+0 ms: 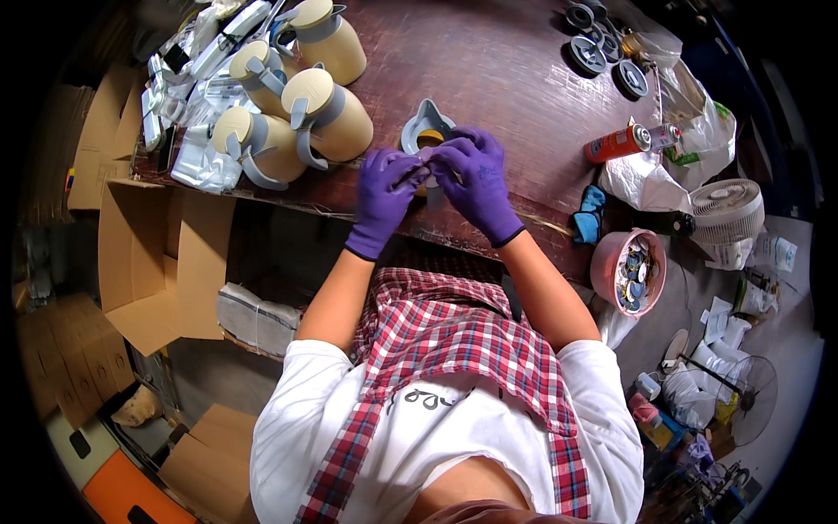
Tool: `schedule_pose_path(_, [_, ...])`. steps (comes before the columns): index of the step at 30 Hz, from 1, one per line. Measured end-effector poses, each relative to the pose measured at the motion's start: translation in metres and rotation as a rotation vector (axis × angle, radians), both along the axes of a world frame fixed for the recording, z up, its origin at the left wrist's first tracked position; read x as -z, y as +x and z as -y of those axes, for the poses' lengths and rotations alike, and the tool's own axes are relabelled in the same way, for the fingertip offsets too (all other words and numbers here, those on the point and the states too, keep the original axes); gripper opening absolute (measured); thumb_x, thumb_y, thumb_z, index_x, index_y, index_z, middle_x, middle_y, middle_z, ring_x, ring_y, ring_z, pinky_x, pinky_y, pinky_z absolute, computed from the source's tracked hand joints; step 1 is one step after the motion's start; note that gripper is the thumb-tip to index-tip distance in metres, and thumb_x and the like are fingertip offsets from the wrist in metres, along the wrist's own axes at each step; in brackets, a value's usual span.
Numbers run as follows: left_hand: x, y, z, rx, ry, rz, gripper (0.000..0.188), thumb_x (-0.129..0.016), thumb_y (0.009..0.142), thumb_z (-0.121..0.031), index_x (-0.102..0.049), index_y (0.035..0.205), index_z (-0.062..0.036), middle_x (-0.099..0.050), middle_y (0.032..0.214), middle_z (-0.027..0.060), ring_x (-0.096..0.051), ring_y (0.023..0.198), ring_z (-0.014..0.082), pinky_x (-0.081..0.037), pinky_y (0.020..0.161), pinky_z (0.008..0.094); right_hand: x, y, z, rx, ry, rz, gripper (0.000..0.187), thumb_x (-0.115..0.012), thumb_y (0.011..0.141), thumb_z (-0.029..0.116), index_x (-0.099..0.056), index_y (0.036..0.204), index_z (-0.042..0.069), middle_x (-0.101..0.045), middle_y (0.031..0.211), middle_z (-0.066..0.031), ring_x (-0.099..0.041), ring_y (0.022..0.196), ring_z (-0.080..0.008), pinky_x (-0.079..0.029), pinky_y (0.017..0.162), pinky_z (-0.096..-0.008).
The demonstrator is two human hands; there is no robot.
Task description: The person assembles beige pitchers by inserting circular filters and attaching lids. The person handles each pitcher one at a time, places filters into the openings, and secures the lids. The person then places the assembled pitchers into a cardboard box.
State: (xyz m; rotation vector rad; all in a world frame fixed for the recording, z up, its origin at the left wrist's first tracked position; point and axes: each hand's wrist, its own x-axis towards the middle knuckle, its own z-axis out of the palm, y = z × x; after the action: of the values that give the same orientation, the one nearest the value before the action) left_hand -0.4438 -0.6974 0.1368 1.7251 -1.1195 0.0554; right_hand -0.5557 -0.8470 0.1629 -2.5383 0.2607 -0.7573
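My left hand (384,194) and my right hand (477,182), both in purple gloves, meet over the near edge of the table. Their fingertips are pinched together around something small and pale, mostly hidden by the gloves. Just beyond the fingers sits a grey plastic piece with a pointed spout (425,120), and a yellow part (429,138) shows inside it. What lies under the hands is covered. Left of my left hand stand several cream jugs (336,131) with grey collars, handles and lids.
Plastic-wrapped parts (205,157) lie at the table's far left. Grey lids (630,79), a red spray can (618,144) and a blue cloth (588,214) lie to the right. A pink bucket (602,262) of small round parts stands beside the table. An open carton (144,262) stands at left.
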Motion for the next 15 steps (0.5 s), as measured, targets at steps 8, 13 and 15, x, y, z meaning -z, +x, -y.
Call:
schedule_pose_path(8, [0.009,0.077,-0.046,0.113,-0.057,-0.531,0.032,-0.051,0.083,0.011,-0.070,0.104,-0.0022,-0.064,0.101,0.0064,-0.062,0.095,0.0160,-0.050,0.088,0.0302,0.007,-0.005,-0.004,0.068,-0.046,0.011,0.048,-0.075,0.081,0.023,-0.064,0.128,0.022,-0.068,0.111,-0.0036,-0.057,0.117,-0.0302,-0.041,0.101,-0.0476])
schedule_pose_path(13, [0.007,0.072,0.009,-0.144,-0.125,-0.341,0.024,-0.060,0.098,-0.005,-0.066,0.122,-0.0014,-0.065,0.109,0.0067,-0.062,0.097,0.0148,-0.050,0.090,0.0273,0.009,0.002,-0.020,0.254,-0.063,0.045,0.041,-0.073,0.081,0.024,-0.065,0.121,0.022,-0.066,0.105,-0.0028,-0.056,0.114,-0.0301,-0.042,0.092,-0.0459])
schedule_pose_path(15, [0.020,0.061,0.020,-0.175,-0.056,-0.066,0.032,-0.059,0.100,-0.010,-0.058,0.131,-0.0015,-0.062,0.117,0.0084,-0.062,0.103,0.0178,-0.050,0.093,0.0297,0.007,-0.011,-0.013,0.203,0.044,0.124,0.054,-0.075,0.075,0.019,-0.062,0.128,0.018,-0.065,0.116,-0.0066,-0.057,0.115,-0.0312,-0.045,0.099,-0.0455])
